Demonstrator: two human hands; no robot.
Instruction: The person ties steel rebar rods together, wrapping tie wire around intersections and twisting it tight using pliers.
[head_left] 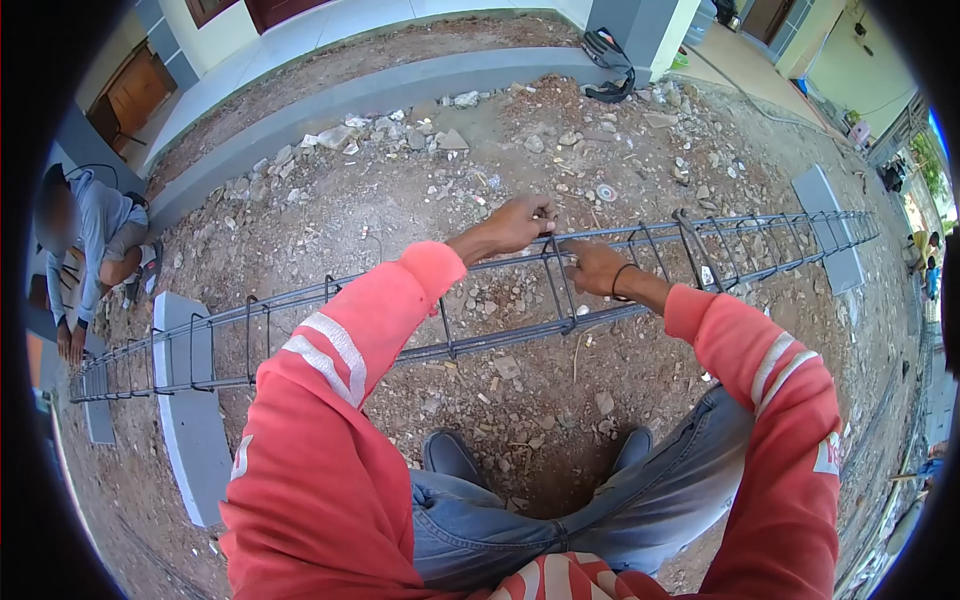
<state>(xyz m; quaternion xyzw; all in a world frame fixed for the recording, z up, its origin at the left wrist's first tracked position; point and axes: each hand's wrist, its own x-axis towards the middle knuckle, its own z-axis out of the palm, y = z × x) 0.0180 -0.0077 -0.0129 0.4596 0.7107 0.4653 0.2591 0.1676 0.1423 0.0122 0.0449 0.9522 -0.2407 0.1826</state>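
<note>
Left hand curled at rebar cage, right hand just beside; can't tell either grip, contact hidden. Cage crosses grey slabs, rubbly ground both sides; co-worker's hands, far left, unclear.

Couldn't make out any actual text or numbers, tbh. Squinted at the white patches on the red sweatshirt sleeves and at the small round disc among the rubble, but found both too tiny or too cut off to read.
</note>
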